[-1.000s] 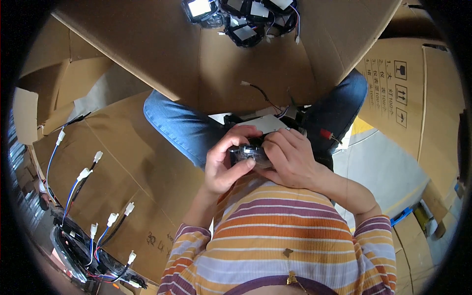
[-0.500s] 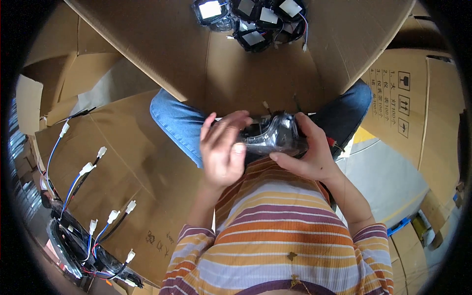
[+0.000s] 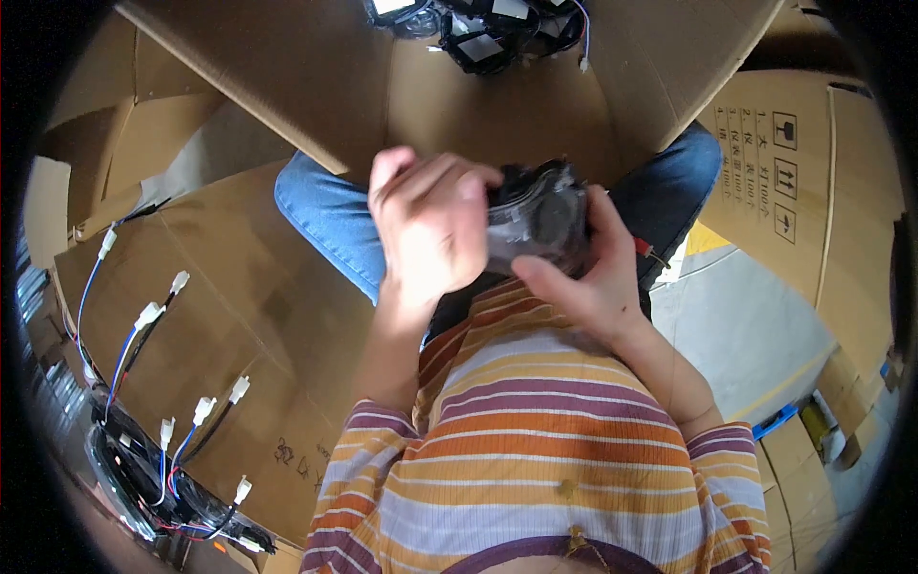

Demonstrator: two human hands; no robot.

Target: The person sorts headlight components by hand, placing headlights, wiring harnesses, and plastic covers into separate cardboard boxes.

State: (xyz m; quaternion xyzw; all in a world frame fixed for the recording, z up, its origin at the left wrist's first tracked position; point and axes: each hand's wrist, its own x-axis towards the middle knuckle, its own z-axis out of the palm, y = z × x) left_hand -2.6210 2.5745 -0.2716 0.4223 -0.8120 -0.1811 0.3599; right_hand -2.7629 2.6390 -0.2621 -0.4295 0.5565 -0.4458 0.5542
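Over my lap is a black lamp unit [image 3: 540, 225] with a clear lens, seemingly in clear plastic film. My right hand [image 3: 598, 273] grips its right end, thumb on the near side and fingers along the far right. At its left end, my left hand [image 3: 430, 225] is closed with curled fingers, somewhat smeared by motion. That hand hides the left end of the lamp unit. Beyond my hands stands an open cardboard box [image 3: 497, 115], holding several similar black units [image 3: 483, 43] with pale square patches and thin wires.
At left, wired black lamp parts [image 3: 124, 469] with white connectors [image 3: 204, 411] lie by a cardboard sheet [image 3: 239, 335]. A printed carton [image 3: 765, 182] stands at right. Beside my right leg is a small red item [image 3: 643, 246] with a metal tip. A blue object [image 3: 775, 421] lies lower right.
The lamp unit has turned and shifted slightly away from me. My left hand has moved up and left, its fingers curling more. The view has shifted a little against the box.
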